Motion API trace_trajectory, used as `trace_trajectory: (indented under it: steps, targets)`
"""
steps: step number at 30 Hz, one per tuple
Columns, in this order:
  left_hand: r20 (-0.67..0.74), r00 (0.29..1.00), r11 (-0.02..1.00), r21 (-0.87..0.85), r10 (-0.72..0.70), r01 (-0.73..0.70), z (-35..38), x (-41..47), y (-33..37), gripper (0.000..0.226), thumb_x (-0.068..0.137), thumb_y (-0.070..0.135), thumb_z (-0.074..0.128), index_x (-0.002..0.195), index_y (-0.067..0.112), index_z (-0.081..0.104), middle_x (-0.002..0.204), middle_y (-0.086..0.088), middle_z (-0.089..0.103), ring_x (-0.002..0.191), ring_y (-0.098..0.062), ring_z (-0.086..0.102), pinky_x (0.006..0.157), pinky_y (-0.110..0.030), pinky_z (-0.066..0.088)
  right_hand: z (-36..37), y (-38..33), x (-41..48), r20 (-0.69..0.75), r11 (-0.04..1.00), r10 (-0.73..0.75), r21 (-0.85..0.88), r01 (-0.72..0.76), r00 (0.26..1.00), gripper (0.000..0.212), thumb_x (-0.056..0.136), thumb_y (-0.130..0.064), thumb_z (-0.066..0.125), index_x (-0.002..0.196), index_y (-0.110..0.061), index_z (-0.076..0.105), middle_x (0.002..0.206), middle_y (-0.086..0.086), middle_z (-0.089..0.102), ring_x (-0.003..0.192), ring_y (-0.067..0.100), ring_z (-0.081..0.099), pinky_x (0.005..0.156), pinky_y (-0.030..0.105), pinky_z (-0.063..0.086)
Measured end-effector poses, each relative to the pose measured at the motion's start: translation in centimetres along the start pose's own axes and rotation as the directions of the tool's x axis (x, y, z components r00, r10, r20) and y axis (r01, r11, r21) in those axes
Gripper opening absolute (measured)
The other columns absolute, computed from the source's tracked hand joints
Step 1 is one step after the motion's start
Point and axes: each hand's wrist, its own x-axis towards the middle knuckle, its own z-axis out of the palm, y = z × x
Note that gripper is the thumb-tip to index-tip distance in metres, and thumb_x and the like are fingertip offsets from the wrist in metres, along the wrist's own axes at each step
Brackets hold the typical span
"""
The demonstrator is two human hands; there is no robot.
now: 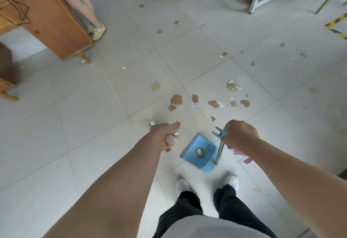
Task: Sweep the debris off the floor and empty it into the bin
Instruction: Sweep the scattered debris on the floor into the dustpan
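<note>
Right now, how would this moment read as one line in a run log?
phase: sweeping | left hand: grips broom handle | right hand: holds dustpan | in dustpan: one scrap | debris: scattered ahead | bin: unseen

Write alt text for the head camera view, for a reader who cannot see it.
A person stands on a grey tiled floor, left hand gripping a broom handle end, right hand holding a blue dustpan by its upright handle. Brown scraps lie scattered ahead.

Blue dustpan (197, 152), tilted on the floor between both grips, holding one yellowish scrap; its metal handle (219, 151) rises into the right grip. Brown and yellow debris (176, 99) lies scattered beyond them.
</note>
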Motion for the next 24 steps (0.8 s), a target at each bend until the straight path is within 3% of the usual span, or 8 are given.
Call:
trace_trajectory:
  steps: [1, 4, 7, 12, 16, 20, 24]
  targets:
    - [0.005, 1.000, 1.000, -0.031, 0.001, -0.001, 1.0, 0.0, 0.9, 0.006, 0.088, -0.003, 0.052, 0.089, 0.001, 0.055, 0.077, -0.013, 0.054, 0.060, -0.022, 0.053, 0.072, -0.031, 0.053, -0.4, 0.7, 0.2, 0.005, 1.000, 0.005, 0.006, -0.005, 1.000, 0.016, 0.081, -0.013, 0.060, 0.085, -0.021, 0.073, 0.067, -0.004, 0.069, 0.058, 0.015, 0.066, 0.041, 0.017, 0.034]
    - [0.027, 1.000, 0.997, -0.081, -0.008, 0.010, 3.8, 1.1, 3.0, 0.036, 0.081, -0.008, 0.048, 0.113, 0.002, 0.061, 0.092, -0.014, 0.060, 0.063, -0.018, 0.056, 0.049, -0.021, 0.050, -1.5, 3.2, 0.9, 0.016, 0.999, 0.020, 0.025, -0.020, 1.000, 0.014, 0.080, -0.014, 0.061, 0.085, -0.021, 0.072, 0.068, -0.004, 0.070, 0.061, 0.015, 0.069, 0.042, 0.017, 0.036]
    - [0.050, 0.998, 0.995, -0.093, -0.026, 0.031, 6.9, 1.4, 4.7, 0.026, 0.082, -0.007, 0.050, 0.103, 0.002, 0.061, 0.087, -0.016, 0.058, 0.057, -0.015, 0.052, 0.036, -0.015, 0.045, -2.9, 5.7, 2.1, 0.001, 1.000, 0.006, 0.017, -0.006, 1.000, 0.013, 0.080, -0.016, 0.063, 0.085, -0.021, 0.073, 0.065, -0.005, 0.070, 0.061, 0.015, 0.070, 0.042, 0.017, 0.036]
    - [0.094, 0.995, 0.999, -0.030, -0.029, 0.032, 10.1, 1.2, 6.5, 0.005, 0.090, -0.002, 0.052, 0.087, 0.000, 0.055, 0.079, -0.016, 0.057, 0.040, -0.009, 0.047, 0.037, -0.010, 0.044, -5.1, 9.0, 4.9, -0.001, 0.997, -0.072, -0.032, 0.072, 0.997, 0.015, 0.077, -0.015, 0.064, 0.088, -0.020, 0.073, 0.067, -0.002, 0.071, 0.066, 0.019, 0.069, 0.044, 0.019, 0.034]
    - [0.027, 1.000, 0.993, 0.119, 0.010, -0.013, 10.7, 0.3, 7.8, 0.002, 0.091, -0.002, 0.053, 0.090, -0.002, 0.055, 0.081, -0.016, 0.057, 0.052, -0.013, 0.045, 0.035, -0.010, 0.042, -6.2, 10.0, 6.7, -0.023, 0.988, -0.148, -0.046, 0.147, 0.989, 0.017, 0.078, -0.019, 0.066, 0.094, -0.018, 0.071, 0.078, 0.000, 0.067, 0.070, 0.021, 0.061, 0.047, 0.020, 0.034]
    - [-0.048, 0.999, 0.981, 0.192, 0.001, 0.009, 10.1, 0.4, 8.0, 0.004, 0.090, -0.005, 0.053, 0.087, -0.002, 0.054, 0.081, -0.016, 0.057, 0.053, -0.016, 0.048, 0.036, -0.012, 0.042, -7.3, 10.2, 7.8, -0.055, 0.974, -0.218, -0.070, 0.214, 0.974, 0.010, 0.080, -0.017, 0.063, 0.089, -0.013, 0.065, 0.071, -0.001, 0.057, 0.069, 0.021, 0.056, 0.050, 0.021, 0.034]
    - [-0.090, 0.996, 0.969, 0.247, 0.005, 0.017, 10.0, 0.6, 7.5, 0.019, 0.090, -0.002, 0.051, 0.073, 0.006, 0.050, 0.069, -0.008, 0.052, 0.050, -0.014, 0.047, 0.034, -0.012, 0.039, -8.3, 10.0, 8.6, -0.082, 0.969, -0.241, -0.082, 0.234, 0.967, 0.011, 0.081, -0.017, 0.063, 0.091, -0.013, 0.060, 0.078, 0.001, 0.056, 0.076, 0.023, 0.055, 0.064, 0.025, 0.041]
